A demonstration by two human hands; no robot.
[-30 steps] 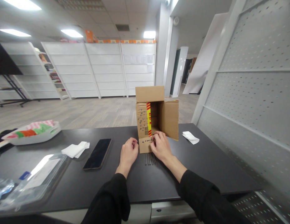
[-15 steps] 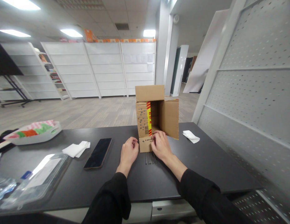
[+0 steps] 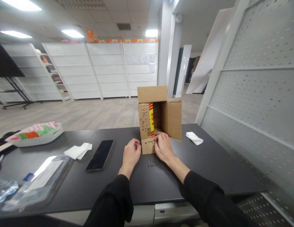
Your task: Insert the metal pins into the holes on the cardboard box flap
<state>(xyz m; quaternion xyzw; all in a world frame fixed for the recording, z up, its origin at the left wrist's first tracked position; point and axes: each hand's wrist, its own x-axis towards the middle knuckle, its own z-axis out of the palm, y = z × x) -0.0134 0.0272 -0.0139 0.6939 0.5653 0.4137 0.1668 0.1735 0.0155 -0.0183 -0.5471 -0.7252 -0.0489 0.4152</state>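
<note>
An open cardboard box [image 3: 152, 94] stands on the dark table, with yellow and red tape [image 3: 151, 118] down its front edge. Grey nail or screw heads dot its left front panel. Dark holes run in a row across its lower flap [image 3: 148, 149]. My right hand [image 3: 164, 147] is closed at the flap's right end, thumb and fingers pinched together; whatever they hold is hidden. Just left of the flap, my left hand [image 3: 130, 155] rests with curled fingers, their contents also hidden. Several long thin nails [image 3: 152, 160] lie in front of the flap, between my hands.
Left of my hands lie a phone [image 3: 100, 155], folded white tissues [image 3: 78, 151] and a clear plastic case [image 3: 40, 179]. A white tray [image 3: 40, 142] holding colourful cloth sits farther back. Another tissue [image 3: 194, 138] lies right of the box. A perforated white panel [image 3: 255, 94] borders the table's right side.
</note>
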